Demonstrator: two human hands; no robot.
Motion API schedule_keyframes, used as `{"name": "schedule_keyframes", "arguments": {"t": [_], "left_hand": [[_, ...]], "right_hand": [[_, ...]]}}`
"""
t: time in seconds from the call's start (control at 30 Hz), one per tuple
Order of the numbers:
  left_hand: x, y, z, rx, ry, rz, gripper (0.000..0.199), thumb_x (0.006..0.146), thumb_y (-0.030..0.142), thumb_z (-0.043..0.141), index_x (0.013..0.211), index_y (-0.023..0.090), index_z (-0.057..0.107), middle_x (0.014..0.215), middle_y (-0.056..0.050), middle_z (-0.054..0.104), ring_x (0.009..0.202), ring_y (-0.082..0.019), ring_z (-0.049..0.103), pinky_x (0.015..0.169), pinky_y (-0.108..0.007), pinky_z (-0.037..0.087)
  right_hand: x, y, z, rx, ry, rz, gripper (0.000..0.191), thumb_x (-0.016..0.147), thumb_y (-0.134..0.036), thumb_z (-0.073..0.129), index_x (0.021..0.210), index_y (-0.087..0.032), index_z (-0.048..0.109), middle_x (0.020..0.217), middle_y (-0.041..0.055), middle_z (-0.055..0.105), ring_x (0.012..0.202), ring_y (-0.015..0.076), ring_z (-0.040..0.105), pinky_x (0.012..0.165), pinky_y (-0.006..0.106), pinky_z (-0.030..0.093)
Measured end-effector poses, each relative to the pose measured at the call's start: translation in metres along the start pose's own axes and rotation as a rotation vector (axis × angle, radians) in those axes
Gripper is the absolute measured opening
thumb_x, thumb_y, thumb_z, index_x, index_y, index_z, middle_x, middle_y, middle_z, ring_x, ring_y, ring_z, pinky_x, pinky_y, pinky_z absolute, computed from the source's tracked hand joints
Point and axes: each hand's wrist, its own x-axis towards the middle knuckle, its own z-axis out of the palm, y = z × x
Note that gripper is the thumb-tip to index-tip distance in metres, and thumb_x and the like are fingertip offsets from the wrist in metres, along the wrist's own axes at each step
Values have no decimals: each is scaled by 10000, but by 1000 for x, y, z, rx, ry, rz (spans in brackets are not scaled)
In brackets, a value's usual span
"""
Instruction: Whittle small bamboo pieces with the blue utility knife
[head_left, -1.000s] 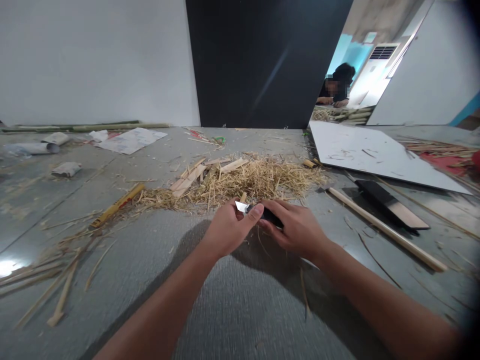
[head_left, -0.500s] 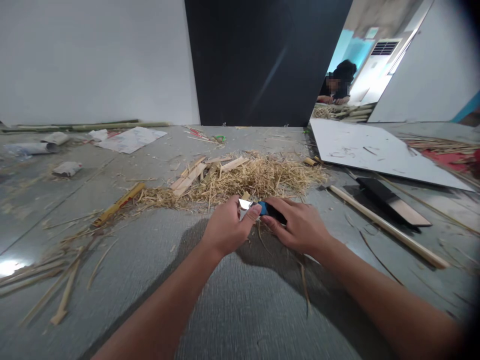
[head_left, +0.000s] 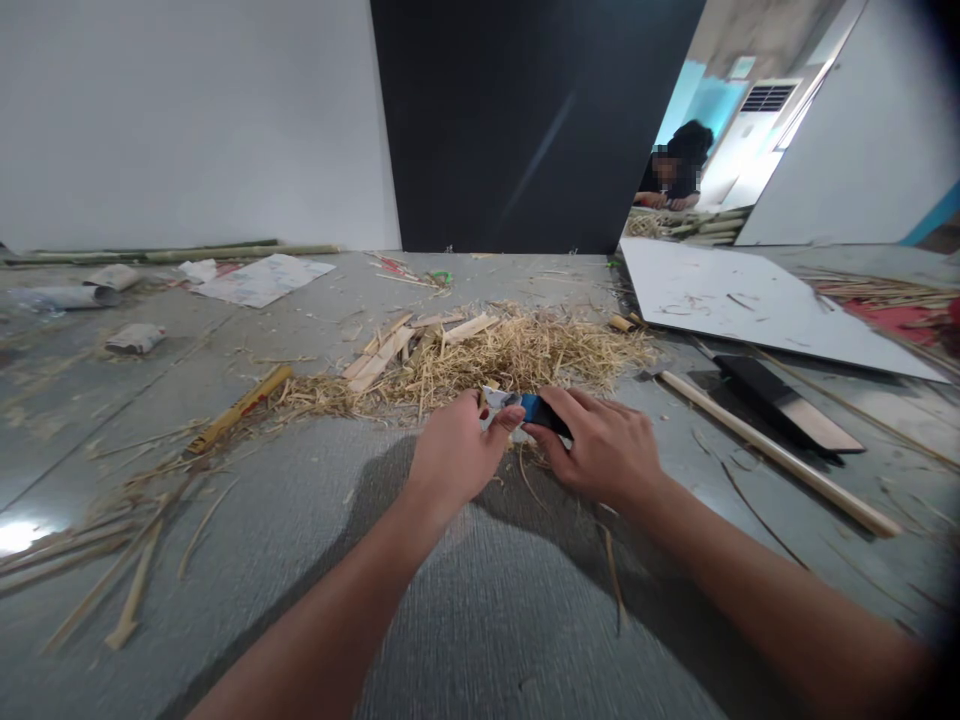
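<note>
My right hand (head_left: 604, 438) is wrapped round the black and blue handle of a utility knife (head_left: 546, 413). The knife's pale blade end points left toward my left hand (head_left: 459, 440). My left hand is closed, its thumb against the front of the knife, and a small yellowish piece (head_left: 484, 400) shows at its fingertips. The rest of that piece is hidden by the fingers. Just beyond both hands lies a heap of straw-like shavings (head_left: 540, 345), with flat pale wood strips (head_left: 382, 358) at its left side.
A yellow bamboo piece (head_left: 238, 410) and thin strips lie left. On the right are a long pole (head_left: 780, 455), a black-and-tan block (head_left: 787, 405) and a white board (head_left: 750, 300). A black panel (head_left: 525, 120) stands ahead; a person (head_left: 679, 165) is far right.
The knife has tilted slightly and my right hand has shifted a little to the right. The yellowish piece at my left fingertips shows a bit more.
</note>
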Motion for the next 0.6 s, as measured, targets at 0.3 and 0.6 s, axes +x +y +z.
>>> {"name": "schedule_keyframes", "arguments": {"t": [0.3, 0.6], "left_hand": [[7, 2, 1, 51, -35, -32, 501, 883, 680, 375, 701, 215, 420, 656, -42, 556, 597, -191, 509, 542, -282, 268], [9, -6, -3, -13, 96, -92, 486, 915, 629, 354, 664, 215, 394, 588, -1, 473, 520, -143, 415, 522, -279, 229]], "right_hand": [[3, -15, 3, -48, -35, 106, 387, 963, -557, 370, 1047, -236, 570, 922, 51, 703, 711, 211, 641, 565, 299, 275], [20, 30, 2, -46, -21, 529, 489, 958, -591, 332, 1087, -193, 585, 763, 91, 676, 606, 224, 576, 519, 286, 216]]}}
